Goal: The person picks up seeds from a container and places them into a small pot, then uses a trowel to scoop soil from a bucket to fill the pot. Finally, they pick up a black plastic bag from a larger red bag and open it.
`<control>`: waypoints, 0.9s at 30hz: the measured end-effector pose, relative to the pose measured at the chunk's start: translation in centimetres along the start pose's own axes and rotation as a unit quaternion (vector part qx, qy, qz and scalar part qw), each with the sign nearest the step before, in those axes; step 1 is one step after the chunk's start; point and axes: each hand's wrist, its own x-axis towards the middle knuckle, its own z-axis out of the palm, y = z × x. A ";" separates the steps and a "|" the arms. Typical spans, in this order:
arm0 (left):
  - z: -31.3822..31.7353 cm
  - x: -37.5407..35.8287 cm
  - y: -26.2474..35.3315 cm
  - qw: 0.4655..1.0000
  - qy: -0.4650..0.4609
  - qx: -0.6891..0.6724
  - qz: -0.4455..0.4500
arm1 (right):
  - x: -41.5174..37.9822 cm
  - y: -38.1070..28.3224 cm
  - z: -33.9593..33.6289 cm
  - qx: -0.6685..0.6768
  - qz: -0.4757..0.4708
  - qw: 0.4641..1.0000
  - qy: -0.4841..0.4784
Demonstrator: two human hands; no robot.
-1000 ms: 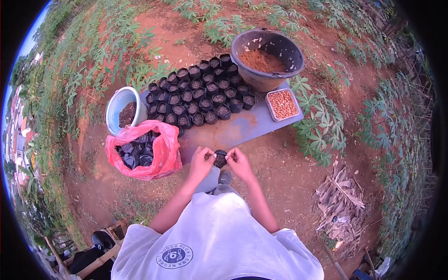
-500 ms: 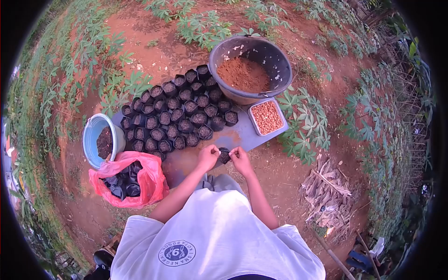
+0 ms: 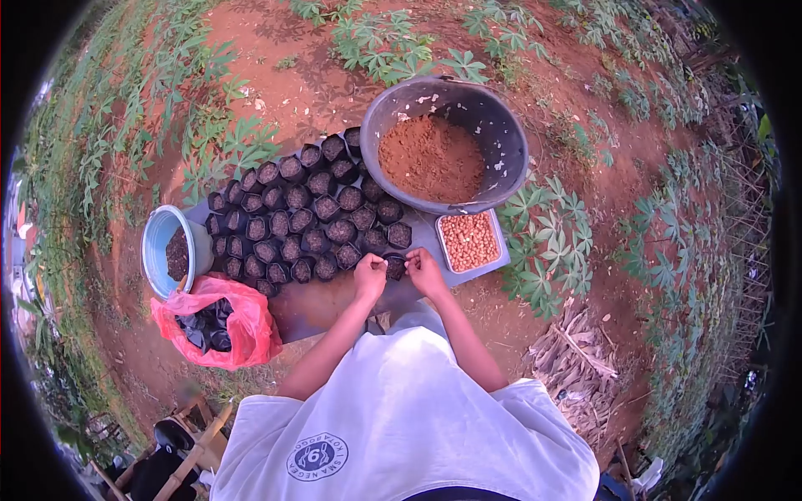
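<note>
Between my two hands stands a small black bag of dark soil, upright near the table's front edge. My left hand pinches its left rim, and my right hand pinches the right rim. Just beyond and to the left are rows of several soil-filled black bags, packed side by side. A square tray of orange-tan kernels lies right of my right hand. Behind it, a large dark bucket holds loose reddish-brown soil.
At the table's left end stands a light blue bucket with dark soil, beside a red plastic bag of black bags. Leafy plants grow around the grey table. Dry leaves lie at right, bamboo pieces at lower left.
The small bag between my hands has moved up against the front right of the rows, and both hands have moved with it. The view has shifted slightly.
</note>
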 end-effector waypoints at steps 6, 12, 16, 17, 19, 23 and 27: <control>0.9 -3.4 2.1 0.977 0.052 -0.127 -0.165 | 0.1 -1.6 -4.7 -0.057 0.033 0.986 -0.154; 1.4 -4.3 1.9 0.931 -0.005 -0.282 -0.232 | 0.0 -0.4 -5.6 -0.027 0.057 0.949 -0.310; 1.9 -4.0 1.9 0.922 -0.003 -0.318 -0.220 | 0.7 -1.1 -5.8 -0.097 0.051 0.918 -0.380; 1.8 -4.3 2.2 0.927 0.001 -0.300 -0.226 | 0.8 -1.2 -5.9 -0.103 0.044 0.914 -0.390; 1.0 -5.0 2.8 0.929 0.020 -0.290 -0.229 | 1.0 -0.7 -6.1 -0.124 0.044 0.903 -0.410; -0.8 -5.8 2.0 0.967 -0.002 -0.167 -0.193 | 1.1 1.6 -6.3 -0.142 -0.034 0.908 -0.393; -2.3 -7.5 0.7 0.978 -0.006 -0.126 -0.167 | 0.0 -0.4 -7.2 -0.136 -0.047 0.909 -0.392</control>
